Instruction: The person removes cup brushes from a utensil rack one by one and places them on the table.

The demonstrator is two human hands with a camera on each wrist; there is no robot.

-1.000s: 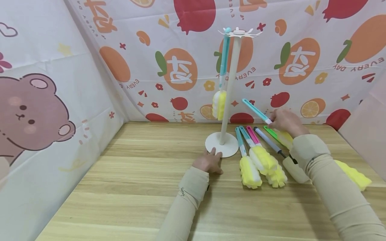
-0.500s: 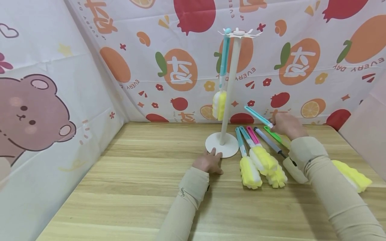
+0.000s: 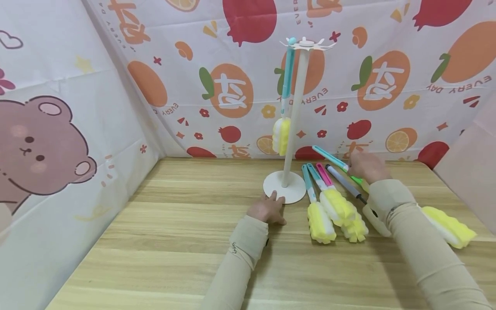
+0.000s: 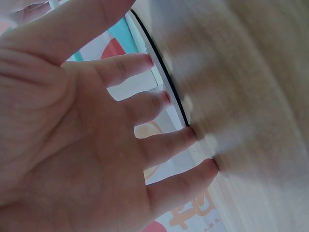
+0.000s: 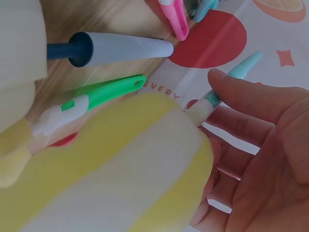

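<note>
My left hand has its fingers spread, fingertips on the front edge of the white round base of a stand. In the left wrist view, the fingers of the left hand reach straight to the base's rim and the wood. A bottle brush with a teal handle is held in my right hand, gripped near where handle meets head. Its yellow-and-white sponge head fills the lower part of the right wrist view. Another teal brush hangs from the stand's hooked top.
Right of the stand lie two teal-handled brushes, a pink-handled one, a grey-handled one and a green-handled one. A yellow sponge head shows beyond my right forearm. A fruit-print cloth stands behind the table.
My right hand has lowered a little, bringing the teal brush handle down closer to the brushes on the table. The left hand stays at the base.
</note>
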